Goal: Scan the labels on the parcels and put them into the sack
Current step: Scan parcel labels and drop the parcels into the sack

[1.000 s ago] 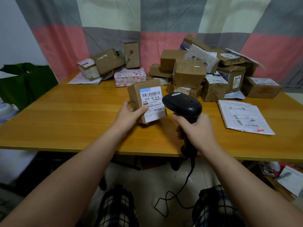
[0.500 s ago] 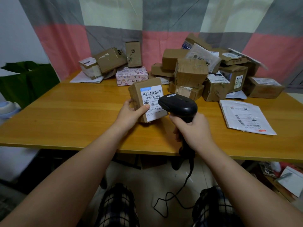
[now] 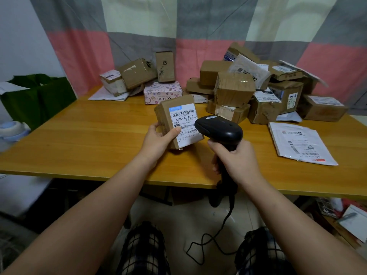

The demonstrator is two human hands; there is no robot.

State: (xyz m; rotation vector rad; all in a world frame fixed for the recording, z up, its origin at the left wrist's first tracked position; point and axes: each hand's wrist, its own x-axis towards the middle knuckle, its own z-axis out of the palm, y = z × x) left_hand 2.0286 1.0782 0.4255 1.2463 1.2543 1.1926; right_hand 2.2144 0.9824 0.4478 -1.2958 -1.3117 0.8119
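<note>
My left hand [image 3: 158,140] grips a small brown cardboard parcel [image 3: 166,114] above the wooden table [image 3: 89,139], thumb on its white barcode label, which faces me. My right hand [image 3: 236,159] holds a black corded barcode scanner [image 3: 220,130] by its handle. The scanner's head sits just right of the label and overlaps its lower right corner. A green sack [image 3: 37,96] stands open beyond the table's left end.
Several taped cardboard parcels [image 3: 234,88] are piled at the back of the table, with a pink patterned box [image 3: 162,92] among them. A white mailer bag [image 3: 299,143] lies flat at the right. The scanner cable [image 3: 214,235] hangs to the floor between my knees.
The scanner head has moved left, closer to the parcel's label. My left hand holds the parcel in about the same place.
</note>
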